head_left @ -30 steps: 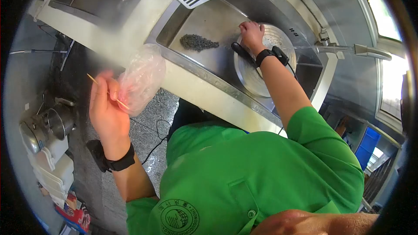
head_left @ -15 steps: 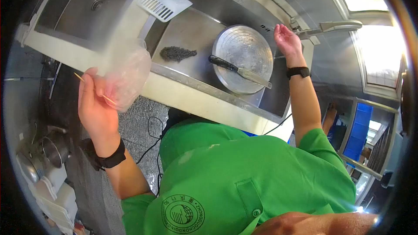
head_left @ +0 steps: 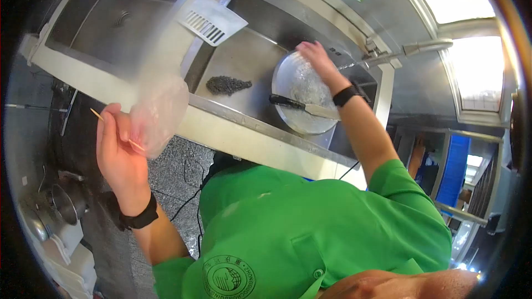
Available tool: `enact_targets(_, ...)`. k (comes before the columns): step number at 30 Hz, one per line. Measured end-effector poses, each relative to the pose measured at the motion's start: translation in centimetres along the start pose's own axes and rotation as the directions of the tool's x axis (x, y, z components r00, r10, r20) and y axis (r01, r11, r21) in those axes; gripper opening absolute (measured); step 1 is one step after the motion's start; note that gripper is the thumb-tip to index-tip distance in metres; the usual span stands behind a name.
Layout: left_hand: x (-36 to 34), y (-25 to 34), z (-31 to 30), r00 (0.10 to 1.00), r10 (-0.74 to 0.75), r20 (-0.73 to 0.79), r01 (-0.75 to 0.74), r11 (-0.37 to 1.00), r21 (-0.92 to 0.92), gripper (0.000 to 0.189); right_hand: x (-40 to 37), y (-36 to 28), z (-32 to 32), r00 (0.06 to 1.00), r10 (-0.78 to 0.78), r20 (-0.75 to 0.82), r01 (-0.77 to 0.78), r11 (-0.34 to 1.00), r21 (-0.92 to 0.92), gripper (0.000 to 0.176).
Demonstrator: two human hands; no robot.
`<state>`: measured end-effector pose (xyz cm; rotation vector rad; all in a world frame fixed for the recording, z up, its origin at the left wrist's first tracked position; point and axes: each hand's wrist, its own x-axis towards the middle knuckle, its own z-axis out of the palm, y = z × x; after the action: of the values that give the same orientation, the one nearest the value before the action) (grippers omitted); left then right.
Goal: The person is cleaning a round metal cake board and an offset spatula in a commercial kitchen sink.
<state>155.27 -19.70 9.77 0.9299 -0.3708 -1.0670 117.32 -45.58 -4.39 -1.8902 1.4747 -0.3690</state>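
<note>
On the left, my left hand (head_left: 119, 147) is closed around a thin wooden stick (head_left: 96, 114) and a translucent plastic bag (head_left: 162, 116). The bag bulges toward the sink edge. My right hand (head_left: 320, 62) is over the far rim of a round metal pan (head_left: 296, 80), palm down with fingers loosely stretched, and nothing shows in them. Water splashes across the pan beside it. Resting across the pan is a narrow-bladed spatula (head_left: 316, 111) with a black handle; my right forearm passes close to its tip. A dark steel wool scrubber (head_left: 227, 85) lies on the sink floor.
The pan lies in a steel sink (head_left: 244, 55). A faucet (head_left: 407, 51) reaches in from the right. A white slotted scoop (head_left: 213, 20) sits across the divider, beside a second sink (head_left: 119, 19). Metal pots (head_left: 67, 204) stand lower left; a blue crate (head_left: 453, 169) is at right.
My right hand has moved left from beside the faucet to over the pan and turned from palm up to palm down. Water now runs onto the pan. My left hand keeps its hold.
</note>
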Motion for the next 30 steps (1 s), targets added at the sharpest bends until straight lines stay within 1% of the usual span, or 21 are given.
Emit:
enact_targets(2,-0.2,0.1,-0.7,1.0,0.006,-0.023,-0.005,1.0,0.027,0.022,0.1,-1.9,6.1,0.966,0.111,-0.232,-0.19,0.916,-0.353,0.048)
enact_targets(3,-0.3,0.1,-1.0,0.999,-0.005,-0.054,0.007,0.999,0.036,0.022,0.4,-2.5,7.8,0.969,0.11,-0.22,-0.184,0.919,-0.349,0.048)
enact_targets(5,-0.6,0.0,-1.5,0.996,-0.037,-0.087,0.042,0.997,0.063,0.021,0.0,-3.0,10.3,0.978,0.179,-0.102,-0.205,0.783,-0.587,0.039)
enact_targets(8,-1.3,0.2,-2.3,0.985,-0.009,-0.17,0.033,0.99,0.14,0.021,0.9,-2.3,11.6,0.967,0.241,-0.08,-0.227,0.682,-0.695,0.033)
enact_targets(9,-1.4,0.2,-2.7,0.986,-0.01,-0.167,0.031,0.992,0.122,0.021,0.9,-1.8,11.9,0.982,0.176,-0.072,-0.171,0.654,-0.737,0.03)
enact_targets(10,-1.4,0.1,-2.8,0.987,-0.009,-0.16,0.025,0.995,0.1,0.02,0.7,-1.2,11.9,0.978,0.193,-0.084,-0.192,0.655,-0.731,0.03)
enact_targets(12,-1.4,0.1,-2.2,0.988,-0.002,-0.157,0.016,0.996,0.089,0.02,0.8,-0.5,11.4,0.999,0.016,0.03,0.01,0.716,-0.698,0.027)
enact_targets(14,-1.5,0.3,-1.5,0.983,0.019,-0.184,0.003,0.993,0.115,0.021,2.0,2.5,11.5,0.999,-0.033,-0.01,0.018,0.746,-0.665,0.025)
enact_targets(15,-1.4,0.4,-1.4,0.985,0.017,-0.173,0.003,0.994,0.111,0.021,2.3,4.1,10.5,0.993,-0.114,0.037,0.12,0.929,-0.349,0.03)
enact_targets(16,-1.2,0.6,-1.5,0.99,0.023,-0.137,-0.007,0.993,0.114,0.021,1.9,4.4,9.0,0.977,-0.21,0.049,0.209,0.978,0.016,0.035)
enact_targets(17,-1.0,0.7,-1.3,0.995,0.027,-0.101,-0.015,0.993,0.117,0.021,1.1,4.7,7.7,0.978,-0.206,0.038,0.206,0.979,0.011,0.035)
enact_targets(18,-0.8,0.7,-0.8,0.996,0.024,-0.091,-0.014,0.993,0.114,0.021,-0.6,3.2,5.6,0.993,0.051,-0.103,0.013,0.839,0.544,0.041)
enact_targets(19,-0.6,0.8,0.0,0.996,0.039,-0.084,-0.03,0.994,0.103,0.021,-1.9,1.6,3.1,0.939,0.333,-0.081,-0.061,0.394,0.917,0.047)
enact_targets(20,-0.5,0.8,0.4,0.995,0.052,-0.08,-0.045,0.994,0.095,0.021,-2.7,0.9,0.3,0.9,0.434,-0.036,-0.054,0.194,0.98,0.049)
enact_targets(21,-0.2,0.9,0.0,1.0,0.027,0.011,-0.028,0.998,0.058,0.022,-3.6,0.6,-2.4,0.853,0.521,0.031,-0.026,-0.017,1.0,0.052)
enact_targets(23,0.2,0.7,0.7,0.999,0.027,0.037,-0.029,0.998,0.058,0.023,-4.0,1.3,-7.1,0.844,0.512,0.158,0.011,-0.313,0.95,0.039)
enact_targets(25,0.3,0.5,1.2,0.997,0.024,0.068,-0.027,0.998,0.056,0.023,-5.0,1.9,-10.9,0.991,0.109,0.075,-0.043,-0.273,0.961,0.028)
enact_targets(26,0.3,0.5,1.4,0.995,0.027,0.092,-0.031,0.999,0.042,0.024,-5.2,1.2,-12.6,0.996,0.022,0.086,-0.079,-0.201,0.976,0.025)
enact_targets(28,0.4,0.4,1.4,0.991,0.024,0.131,-0.028,0.999,0.031,0.024,-5.7,-0.7,-14.0,0.996,0.037,0.083,-0.087,0.143,0.986,0.024)
enact_targets(29,0.3,0.4,1.2,0.986,0.024,0.163,-0.027,1.0,0.015,0.024,-5.7,-0.4,-14.2,0.997,0.044,0.07,-0.075,0.138,0.988,0.024)
enact_targets(30,0.1,0.5,1.0,0.981,0.024,0.194,-0.025,1.0,0.0,0.024,-5.5,-0.2,-14.5,0.975,-0.128,0.18,-0.167,0.111,0.98,0.023)
